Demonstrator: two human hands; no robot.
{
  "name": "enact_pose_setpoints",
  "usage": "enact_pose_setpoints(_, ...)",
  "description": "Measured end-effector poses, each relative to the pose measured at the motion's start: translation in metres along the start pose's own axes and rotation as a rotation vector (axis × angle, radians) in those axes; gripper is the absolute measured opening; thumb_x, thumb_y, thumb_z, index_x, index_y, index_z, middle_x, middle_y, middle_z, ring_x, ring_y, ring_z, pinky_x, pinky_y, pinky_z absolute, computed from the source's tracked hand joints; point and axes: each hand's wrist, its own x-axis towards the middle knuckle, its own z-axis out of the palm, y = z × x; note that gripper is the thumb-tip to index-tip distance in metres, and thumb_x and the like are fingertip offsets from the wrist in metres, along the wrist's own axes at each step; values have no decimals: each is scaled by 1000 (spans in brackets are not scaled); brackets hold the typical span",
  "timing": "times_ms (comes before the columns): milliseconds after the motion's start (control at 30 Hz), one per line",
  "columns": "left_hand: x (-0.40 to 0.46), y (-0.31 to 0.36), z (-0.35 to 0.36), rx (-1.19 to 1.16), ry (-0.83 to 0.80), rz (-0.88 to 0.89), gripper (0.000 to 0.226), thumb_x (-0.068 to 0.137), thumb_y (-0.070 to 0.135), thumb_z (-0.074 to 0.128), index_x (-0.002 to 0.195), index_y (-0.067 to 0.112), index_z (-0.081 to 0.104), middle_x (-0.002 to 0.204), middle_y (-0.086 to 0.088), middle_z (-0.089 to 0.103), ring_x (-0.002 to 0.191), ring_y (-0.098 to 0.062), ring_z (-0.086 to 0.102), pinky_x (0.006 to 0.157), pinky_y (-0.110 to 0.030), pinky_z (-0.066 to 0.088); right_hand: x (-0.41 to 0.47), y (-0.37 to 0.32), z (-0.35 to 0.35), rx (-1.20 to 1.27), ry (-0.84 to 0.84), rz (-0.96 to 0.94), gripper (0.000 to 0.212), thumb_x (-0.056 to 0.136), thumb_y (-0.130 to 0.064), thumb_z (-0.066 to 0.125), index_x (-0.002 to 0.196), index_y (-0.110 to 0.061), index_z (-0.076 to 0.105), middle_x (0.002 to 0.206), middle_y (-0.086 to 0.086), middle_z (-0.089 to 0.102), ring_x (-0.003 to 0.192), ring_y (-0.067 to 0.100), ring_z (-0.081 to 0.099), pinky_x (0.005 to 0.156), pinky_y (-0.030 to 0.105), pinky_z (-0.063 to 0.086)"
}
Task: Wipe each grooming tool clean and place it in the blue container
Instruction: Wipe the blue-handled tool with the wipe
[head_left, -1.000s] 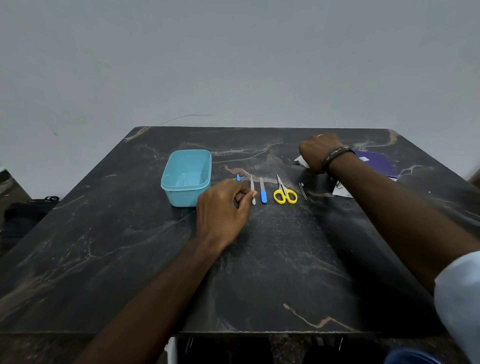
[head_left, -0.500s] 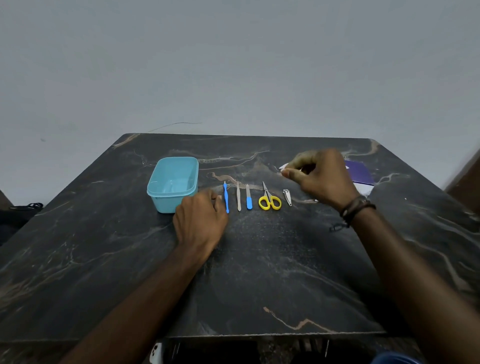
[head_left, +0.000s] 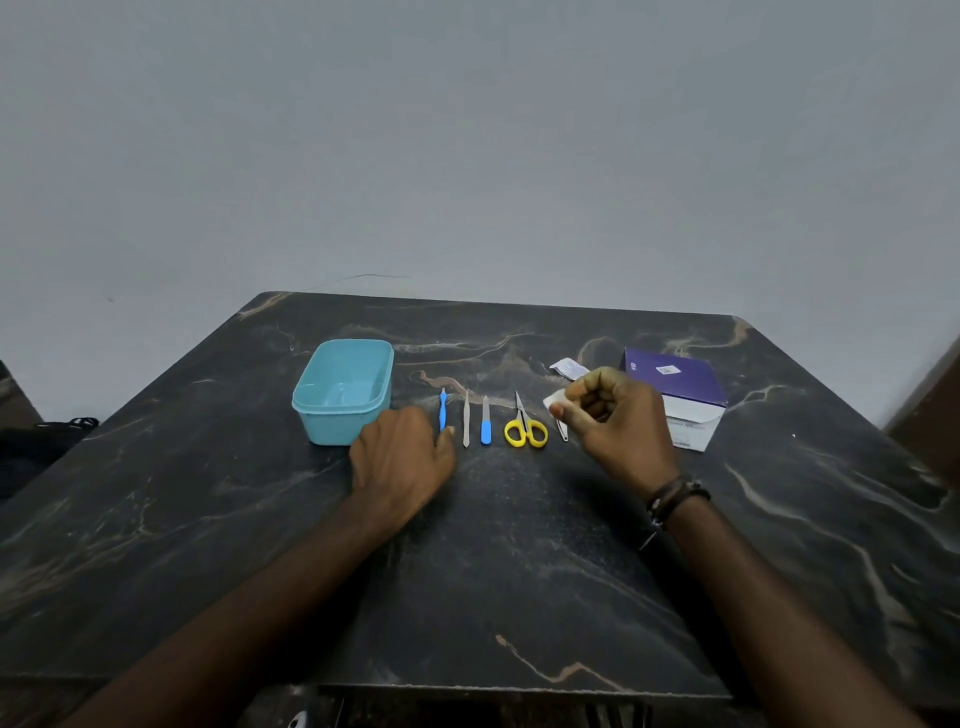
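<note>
My right hand (head_left: 618, 426) is up off the desk (head_left: 519, 571), fingers (head_left: 592, 387) curled in and pinching a small white wipe (head_left: 554, 400) at the thumb tip, so the wipe is ready before any tool comes up. It hovers over the clipper (head_left: 562, 432), which half hides beneath it.

My left hand (head_left: 402, 460) rests flat, fingers relaxed and loosely together, holding nothing. Its fingertips touch the near end of the blue pick (head_left: 443, 410), just at their 12 o'clock. I reckon that one goes first: it lies nearest the tub.

The tools sit in a tidy row, handles toward me, each easy to lift alone. From the pick, running toward 3 o'clock: the grey file (head_left: 466, 421), the blue file (head_left: 485, 422), the scissors (head_left: 525, 428), then the clipper. All five are on the desk, none in the tub yet.

The tub (head_left: 311, 402) stands empty at 10 o'clock from my left hand, mouth open upward, a short carry from the row.

Room looks good. At 6 o'clock of the row lies a broad bare stretch back to the near edge, fine for wiping. At 3 o'clock of my right hand the purple box (head_left: 675, 379) stands close, with a torn wrapper (head_left: 569, 368) at my 11 o'clock. The far edge runs well behind the tub.
</note>
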Motion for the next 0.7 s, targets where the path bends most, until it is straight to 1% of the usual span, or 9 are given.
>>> enact_pose_setpoints(67,2,2,-3,22,-31,-1,39,92,38,51,62,16,44,66,-2,49,70,-22,58,57,-30,37,-3,3,2,-64,-18,-8,17,77,-22,81,80,-22,65,72,-8,68,62,3,62,58,15,50)
enact_pose_setpoints(133,4,7,-8,40,-57,-16,33,94,32,50,67,15,44,71,-2,49,71,-21,51,61,-31,37,-4,6,3,-104,-40,-31,16,77,-22,81,83,-22,67,72,-10,67,64,3,62,60,16,50)
enact_pose_setpoints(233,6,12,-11,46,-106,-33,28,96,30,48,73,14,44,74,-1,47,72,-18,48,61,-31,36,-6,7,7,-132,-65,-58,16,78,-21,80,89,-21,69,73,-13,66,64,1,61,61,13,47)
enact_pose_setpoints(333,8,11,-10,54,-122,-23,27,97,29,47,74,15,44,80,-5,54,76,-22,54,63,-31,39,-8,6,9,-130,-52,-71,18,79,-20,79,96,-18,73,74,-14,66,66,-3,62,61,7,45)
enact_pose_setpoints(400,7,10,-9,59,-114,-6,29,98,30,46,74,15,44,80,-5,57,76,-21,56,63,-31,39,-8,4,10,-107,-38,-69,15,80,-19,78,95,-18,75,74,-15,66,70,-8,61,61,6,45)
enact_pose_setpoints(500,4,9,-9,55,-82,9,31,101,33,43,74,16,43,67,3,43,69,-16,47,62,-30,35,-7,3,10,-56,-29,-40,6,83,-19,76,88,-22,74,75,-15,69,68,-5,62,60,10,47)
enact_pose_setpoints(567,4,6,-6,38,-45,32,32,101,34,41,75,16,43,70,1,46,69,-17,47,63,-31,36,-6,4,10,-6,-22,-4,7,83,-17,75,84,-23,73,74,-13,70,64,-3,62,59,12,46)
enact_pose_setpoints(633,5,2,-3,-13,-16,56,32,101,35,39,77,15,45,75,-2,52,69,-19,49,63,-32,36,-5,4,11,49,-14,42,14,81,-15,77,80,-27,70,72,-11,69,61,-2,60,58,15,48)
enact_pose_setpoints(700,7,0,-1,-109,17,96,31,101,35,39,80,13,48,76,-4,56,68,-22,52,62,-35,39,-4,4,11,120,-25,77,18,80,-13,77,79,-29,68,75,-7,71,65,4,63,63,24,55)
